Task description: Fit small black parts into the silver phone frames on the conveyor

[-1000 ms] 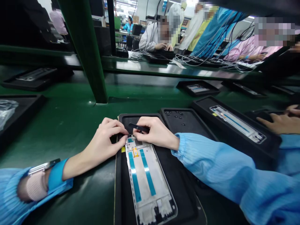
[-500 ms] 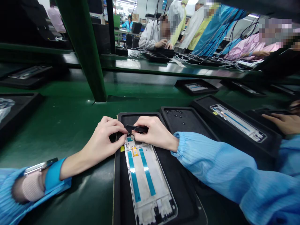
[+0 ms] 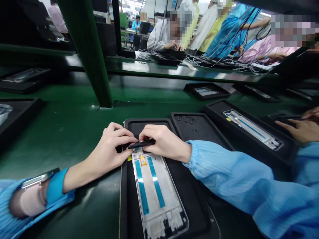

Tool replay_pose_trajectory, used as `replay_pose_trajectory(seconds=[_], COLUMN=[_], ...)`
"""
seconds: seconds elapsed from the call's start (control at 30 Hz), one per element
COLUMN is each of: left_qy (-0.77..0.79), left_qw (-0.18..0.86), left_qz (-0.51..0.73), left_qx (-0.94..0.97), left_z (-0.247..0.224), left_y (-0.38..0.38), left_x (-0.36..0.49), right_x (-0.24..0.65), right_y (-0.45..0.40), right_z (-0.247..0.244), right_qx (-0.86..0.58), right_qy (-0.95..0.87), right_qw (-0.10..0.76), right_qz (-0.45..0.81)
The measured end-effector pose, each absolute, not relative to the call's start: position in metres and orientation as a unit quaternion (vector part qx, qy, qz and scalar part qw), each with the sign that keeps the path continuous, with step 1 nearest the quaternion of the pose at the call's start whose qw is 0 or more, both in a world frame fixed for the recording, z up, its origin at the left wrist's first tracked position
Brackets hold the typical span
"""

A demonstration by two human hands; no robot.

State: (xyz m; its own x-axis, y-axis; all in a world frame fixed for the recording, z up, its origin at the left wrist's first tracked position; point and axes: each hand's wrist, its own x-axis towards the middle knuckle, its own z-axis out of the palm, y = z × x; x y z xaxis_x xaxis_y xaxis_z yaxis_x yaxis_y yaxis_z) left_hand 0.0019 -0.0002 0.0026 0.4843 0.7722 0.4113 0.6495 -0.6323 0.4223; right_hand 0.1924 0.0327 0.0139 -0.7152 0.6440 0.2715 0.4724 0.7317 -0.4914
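A silver phone frame (image 3: 152, 186) with two blue strips and an orange flex piece lies in a black foam tray (image 3: 196, 212). My left hand (image 3: 112, 146) is at its top left corner, thumb and curled fingers closed about the edge. My right hand (image 3: 160, 141) grips a slim black tool (image 3: 141, 144), whose exact kind I cannot make out. The tool lies slantwise across the top of the frame, its tip beside my left fingertips. Both hands and the tool hide most of that top end.
Beside the tray stands a second black tray (image 3: 196, 127) with several small black parts. Farther right, another tray holds a similar phone frame (image 3: 254, 129), near a co-worker's hand (image 3: 302, 129). A green post (image 3: 97, 66) rises behind my left hand. Cables (image 3: 214, 61) hang over the back shelf.
The black tool has swung lower, its tip moving down and left toward my left thumb. My right hand has shifted slightly; my left hand stays almost in place.
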Motion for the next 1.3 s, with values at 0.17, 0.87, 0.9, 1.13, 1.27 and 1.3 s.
replay_pose_trajectory(seconds=[0.17, 0.87, 0.9, 1.13, 1.27, 1.3], left_qy=[0.395, 0.316, 0.317, 0.326, 0.329, 0.331], left_qw=[0.059, -0.082, -0.067, 0.001, 0.088, 0.11], left_qz=[0.263, 0.142, 0.154, 0.239, 0.301, 0.315], left_qx=[0.878, 0.934, 0.933, 0.915, 0.891, 0.883], left_z=[0.003, 0.017, 0.016, 0.007, 0.006, 0.006], left_y=[-0.001, 0.001, 0.001, 0.004, 0.006, 0.007], left_x=[0.002, 0.007, 0.006, 0.002, 0.003, 0.004], right_x=[0.196, 0.199, 0.201, 0.197, 0.193, 0.192], right_y=[0.042, 0.041, 0.041, 0.036, 0.031, 0.03], right_z=[0.014, 0.016, 0.016, 0.008, 0.007, 0.008], right_qx=[-0.361, -0.426, -0.437, -0.4, -0.354, -0.351], right_qy=[-0.846, -0.744, -0.715, -0.667, -0.699, -0.702], right_qw=[0.234, 0.372, 0.404, 0.422, 0.408, 0.408], right_qz=[0.315, 0.356, 0.365, 0.465, 0.468, 0.466])
